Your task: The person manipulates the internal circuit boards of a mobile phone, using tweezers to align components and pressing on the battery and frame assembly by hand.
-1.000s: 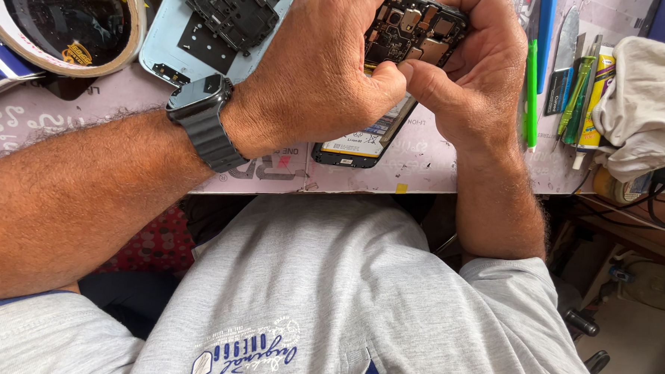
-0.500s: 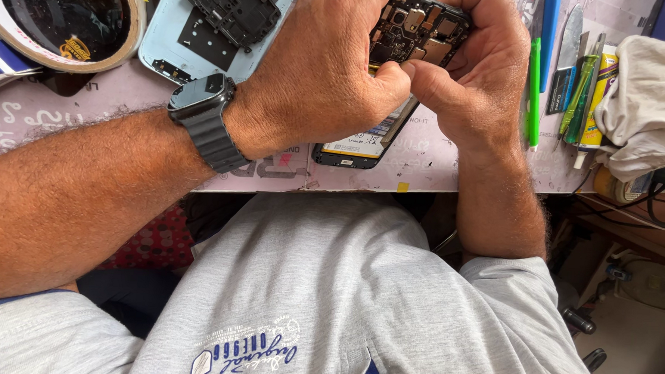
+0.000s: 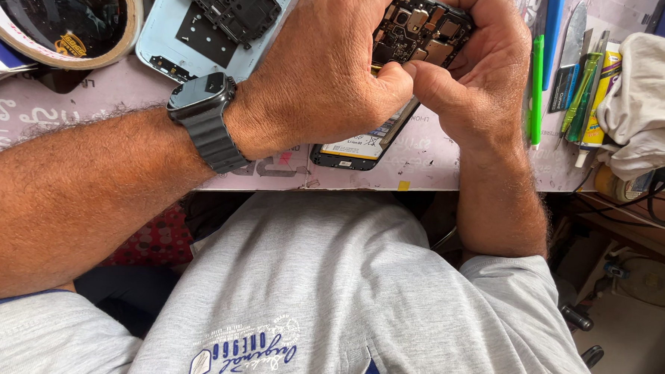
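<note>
An opened smartphone with its back removed lies tilted over the pink work mat, its circuit board and battery exposed. My left hand wraps over the phone's left side, thumb pressed against its edge. My right hand grips the phone's right side, thumb meeting the left thumb near the board. The phone's lower end sticks out below my hands. A dark smartwatch sits on my left wrist.
A pale blue phone back cover with a black inner frame lies at the upper left, beside a big roll of tape. Green and blue pens and tools and a white cloth lie on the right.
Both hands keep their grip on the phone; they have shifted only slightly, with the phone tilting a little.
</note>
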